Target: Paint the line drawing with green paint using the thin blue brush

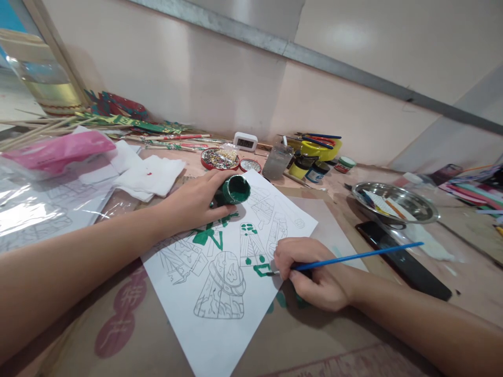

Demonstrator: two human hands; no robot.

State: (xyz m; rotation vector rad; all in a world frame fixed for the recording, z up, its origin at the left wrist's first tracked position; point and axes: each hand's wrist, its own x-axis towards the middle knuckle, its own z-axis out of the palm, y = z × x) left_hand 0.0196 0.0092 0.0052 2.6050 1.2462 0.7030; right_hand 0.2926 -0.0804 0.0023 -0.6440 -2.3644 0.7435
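Note:
My left hand [202, 196] is wrapped round a small open jar of green paint [238, 189], tilted so its mouth faces me. It rests over the top of a white sheet of paper [220, 345] bearing pencil-line drawings, some patches filled in green. My right hand [314, 272] grips a thin blue paintbrush [361, 257], its handle slanting up to the right. The brush tip touches the paper at a green outlined shape [262, 270], right of centre. The right hand's side rests at the paper's right edge.
Behind the paper stand a cloudy water cup [277, 161], paint jars [302, 165], a tray of beads [220, 157] and a small digital clock [245, 142]. A metal bowl [428, 212] and black phone [404, 259] lie right. Left are white tissues [151, 175] and a pink packet [63, 152].

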